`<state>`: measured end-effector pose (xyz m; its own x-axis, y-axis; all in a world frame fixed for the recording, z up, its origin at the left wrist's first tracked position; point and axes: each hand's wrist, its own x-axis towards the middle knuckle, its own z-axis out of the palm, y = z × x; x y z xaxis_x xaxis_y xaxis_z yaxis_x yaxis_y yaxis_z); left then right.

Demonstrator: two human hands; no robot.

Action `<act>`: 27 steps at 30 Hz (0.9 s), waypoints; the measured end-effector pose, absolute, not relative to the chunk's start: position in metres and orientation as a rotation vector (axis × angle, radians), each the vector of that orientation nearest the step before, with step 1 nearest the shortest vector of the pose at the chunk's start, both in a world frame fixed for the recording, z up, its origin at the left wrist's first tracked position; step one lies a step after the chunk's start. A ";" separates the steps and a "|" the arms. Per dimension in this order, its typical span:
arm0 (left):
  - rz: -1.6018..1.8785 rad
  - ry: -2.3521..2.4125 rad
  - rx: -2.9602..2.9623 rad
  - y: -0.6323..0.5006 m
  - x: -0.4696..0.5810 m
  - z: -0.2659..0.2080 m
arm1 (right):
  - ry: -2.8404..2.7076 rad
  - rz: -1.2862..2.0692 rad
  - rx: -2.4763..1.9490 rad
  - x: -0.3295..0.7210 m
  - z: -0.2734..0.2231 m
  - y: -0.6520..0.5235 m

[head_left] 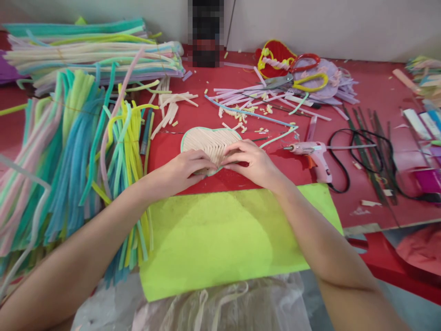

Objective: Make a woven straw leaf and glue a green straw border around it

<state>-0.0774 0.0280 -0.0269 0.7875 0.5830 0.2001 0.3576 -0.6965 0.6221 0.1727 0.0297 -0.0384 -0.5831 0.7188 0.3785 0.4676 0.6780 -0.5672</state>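
A heart-shaped panel of cream pipe cleaners [206, 136], laid in a herringbone pattern with a mint-green border, lies on the red table before me. My left hand [193, 166] grips its lower left edge, fingers curled over it. From the right, my right hand [250, 161] pinches the lower right side with thumb and fingertips. Both hands meet near the heart's point, and the fingers hide part of it. Just right of the panel lies a loose mint pipe cleaner [280, 136].
Bundles of coloured pipe cleaners [76, 124] crowd the left. A pink glue gun [319, 158] with a black cord lies right. Behind are yellow-and-red-handled scissors [292, 78], lilac cut pieces [237, 95] and a blue pipe cleaner [248, 112]. A lime-green sheet [220, 239] hangs over the front edge.
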 end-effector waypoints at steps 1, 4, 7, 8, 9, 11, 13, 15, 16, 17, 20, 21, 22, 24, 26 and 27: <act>0.513 0.717 2.386 0.028 -0.077 -0.026 | -2.292 0.560 -0.909 0.173 -0.038 0.030; 0.482 0.752 2.365 0.027 -0.077 -0.023 | -2.289 0.574 -0.918 0.173 -0.039 0.030; 0.449 0.764 2.371 0.027 -0.076 -0.021 | -2.291 0.578 -0.933 0.173 -0.039 0.030; 0.441 0.772 2.371 0.026 -0.076 -0.021 | -2.291 0.577 -0.933 0.174 -0.040 0.030; 0.434 0.781 2.370 0.026 -0.076 -0.021 | -2.292 0.574 -0.931 0.174 -0.040 0.030; 0.416 0.797 2.371 0.025 -0.075 -0.019 | -2.292 0.567 -0.926 0.174 -0.040 0.030; 0.404 0.811 2.369 0.024 -0.074 -0.018 | -2.294 0.566 -0.929 0.174 -0.040 0.030; 0.391 0.823 2.367 0.024 -0.073 -0.017 | -2.300 0.563 -0.929 0.173 -0.039 0.030; 0.385 0.828 2.369 0.023 -0.073 -0.017 | -2.301 0.560 -0.926 0.173 -0.039 0.030; 0.379 0.832 2.371 0.023 -0.073 -0.017 | -2.301 0.556 -0.922 0.173 -0.039 0.030; 0.386 0.827 2.378 0.024 -0.074 -0.019 | -2.299 0.551 -0.918 0.173 -0.039 0.030; 0.391 0.821 2.380 0.024 -0.074 -0.019 | -2.299 0.554 -0.920 0.173 -0.039 0.030; 0.393 0.818 2.380 0.024 -0.074 -0.020 | -2.299 0.557 -0.925 0.173 -0.039 0.030; 0.390 0.820 2.379 0.025 -0.074 -0.020 | -2.300 0.564 -0.930 0.173 -0.039 0.030; 0.375 0.829 2.379 0.025 -0.073 -0.020 | -2.299 0.561 -0.929 0.173 -0.039 0.030; 0.370 0.831 2.380 0.025 -0.073 -0.019 | -2.298 0.556 -0.925 0.173 -0.039 0.030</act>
